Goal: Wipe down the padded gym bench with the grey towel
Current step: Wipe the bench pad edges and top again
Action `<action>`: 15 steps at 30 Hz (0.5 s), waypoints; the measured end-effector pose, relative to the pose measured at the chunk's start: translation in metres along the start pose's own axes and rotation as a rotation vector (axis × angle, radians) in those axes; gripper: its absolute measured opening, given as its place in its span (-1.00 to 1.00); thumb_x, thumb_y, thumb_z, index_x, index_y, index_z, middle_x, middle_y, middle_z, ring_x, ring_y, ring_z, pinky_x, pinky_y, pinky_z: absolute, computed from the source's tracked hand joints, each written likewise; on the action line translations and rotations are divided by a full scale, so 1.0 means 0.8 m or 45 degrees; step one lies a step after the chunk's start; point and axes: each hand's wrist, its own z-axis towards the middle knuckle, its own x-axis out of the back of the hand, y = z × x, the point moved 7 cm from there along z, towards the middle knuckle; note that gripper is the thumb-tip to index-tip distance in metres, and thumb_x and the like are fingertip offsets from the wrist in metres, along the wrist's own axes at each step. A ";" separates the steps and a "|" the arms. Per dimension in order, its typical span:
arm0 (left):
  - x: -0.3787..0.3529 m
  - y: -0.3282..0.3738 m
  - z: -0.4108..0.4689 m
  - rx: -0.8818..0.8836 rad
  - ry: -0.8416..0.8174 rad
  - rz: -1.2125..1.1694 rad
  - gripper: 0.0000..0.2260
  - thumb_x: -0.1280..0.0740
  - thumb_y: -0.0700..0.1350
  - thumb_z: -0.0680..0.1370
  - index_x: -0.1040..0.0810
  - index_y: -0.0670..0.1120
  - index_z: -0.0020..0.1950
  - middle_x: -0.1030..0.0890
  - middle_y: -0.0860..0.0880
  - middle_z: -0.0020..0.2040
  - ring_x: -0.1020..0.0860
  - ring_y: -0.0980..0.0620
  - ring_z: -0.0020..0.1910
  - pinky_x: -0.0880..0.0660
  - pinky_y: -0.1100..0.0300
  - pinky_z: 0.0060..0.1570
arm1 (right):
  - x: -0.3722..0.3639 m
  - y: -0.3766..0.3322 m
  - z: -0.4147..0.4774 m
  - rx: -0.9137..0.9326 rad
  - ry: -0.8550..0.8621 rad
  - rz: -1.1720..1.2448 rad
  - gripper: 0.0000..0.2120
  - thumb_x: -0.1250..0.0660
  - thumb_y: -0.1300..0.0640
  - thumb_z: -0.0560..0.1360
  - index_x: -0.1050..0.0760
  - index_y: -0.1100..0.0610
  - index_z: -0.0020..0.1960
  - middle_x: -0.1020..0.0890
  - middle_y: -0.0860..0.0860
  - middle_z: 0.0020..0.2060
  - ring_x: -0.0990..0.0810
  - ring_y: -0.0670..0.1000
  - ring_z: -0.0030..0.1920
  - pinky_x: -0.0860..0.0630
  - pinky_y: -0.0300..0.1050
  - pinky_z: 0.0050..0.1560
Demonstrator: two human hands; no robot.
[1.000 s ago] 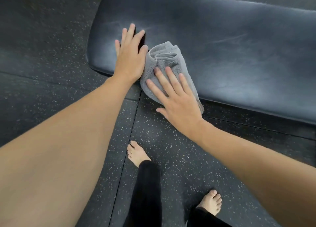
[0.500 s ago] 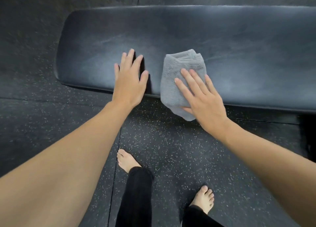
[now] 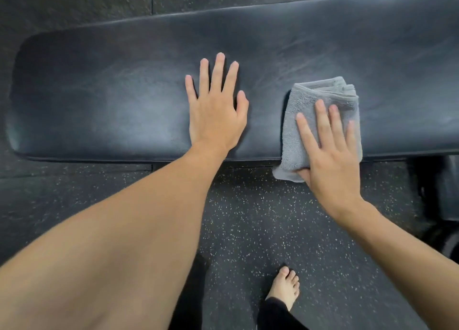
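A: The left hand (image 3: 215, 113) lay flat on the padded gym bench (image 3: 99, 101), palm down, all 5 digits fanned out and holding nothing.

B: And the right hand (image 3: 330, 155) was pressed down on the grey towel (image 3: 310, 111). 4 fingers (image 3: 323, 120) were stretched forward on top of the cloth, slightly spread, and the thumb was tucked under the towel's near corner, so the cloth sat pinched between thumb and palm.

A: The towel itself was folded into a thick pad, several layers showing at its far edge. Most of it rested on the bench's top surface, right of the left hand and clear of it, with a strip of bare padding between the 2.

B: Its near end drooped over the bench's front edge and hung in front of the floor (image 3: 248, 217).

A: The bench ran across the whole view, dark and glossy, its rounded end off to the left and its right end cut off by the frame. Faint pale streaks and smears showed on the upholstery around both hands.

B: Both forearms were bare. Below, 1 bare foot (image 3: 285, 287) stood on dark rubber flooring flecked with light specks, a black trouser leg (image 3: 275, 314) above it.

A: At the right edge, under the bench, sat something dark, possibly part of the frame, too blurred to call.
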 end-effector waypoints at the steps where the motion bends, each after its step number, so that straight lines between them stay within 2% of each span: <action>1: 0.002 0.000 0.000 -0.002 0.009 -0.003 -0.46 0.01 0.08 0.67 -0.21 0.01 0.65 -0.15 -0.04 0.69 -0.08 -0.16 0.67 0.00 -0.26 0.61 | -0.001 -0.007 0.006 -0.010 0.001 -0.014 0.22 -0.70 -0.07 0.14 -0.14 0.12 0.64 -0.15 0.29 0.61 -0.15 0.37 0.59 -0.01 0.35 0.56; 3: 0.005 0.001 0.002 -0.003 0.027 0.005 -0.45 0.02 0.09 0.65 -0.24 0.01 0.64 -0.17 -0.04 0.68 -0.09 -0.17 0.67 -0.01 -0.26 0.61 | -0.003 -0.027 0.019 -0.009 0.014 -0.049 0.17 -0.67 -0.08 0.22 -0.11 0.07 0.65 -0.14 0.31 0.60 -0.13 0.40 0.59 -0.01 0.38 0.56; 7: 0.006 0.002 -0.001 -0.012 0.030 -0.004 -0.45 0.02 0.10 0.65 -0.24 0.01 0.64 -0.18 -0.04 0.68 -0.09 -0.16 0.67 -0.02 -0.26 0.60 | -0.001 -0.050 0.031 0.111 0.082 -0.020 -0.10 -0.51 0.05 0.41 -0.14 0.01 0.64 -0.16 0.30 0.60 -0.17 0.40 0.58 -0.08 0.38 0.56; 12: 0.008 0.005 -0.001 -0.023 0.030 0.013 -0.44 0.04 0.08 0.66 -0.23 -0.05 0.64 -0.17 -0.09 0.68 -0.08 -0.20 0.66 -0.02 -0.29 0.59 | 0.003 0.007 0.011 0.180 0.024 0.021 0.11 -0.64 0.11 0.26 -0.10 0.02 0.65 -0.14 0.14 0.64 -0.16 0.24 0.62 -0.01 0.23 0.59; 15: 0.010 0.033 -0.003 -0.063 0.035 -0.070 -0.45 -0.01 0.04 0.65 -0.28 -0.15 0.61 -0.21 -0.14 0.66 -0.11 -0.23 0.65 -0.03 -0.28 0.59 | 0.007 0.054 -0.005 0.136 0.022 -0.003 0.11 -0.64 0.15 0.25 -0.11 0.03 0.65 -0.14 0.13 0.64 -0.16 0.22 0.62 -0.03 0.22 0.59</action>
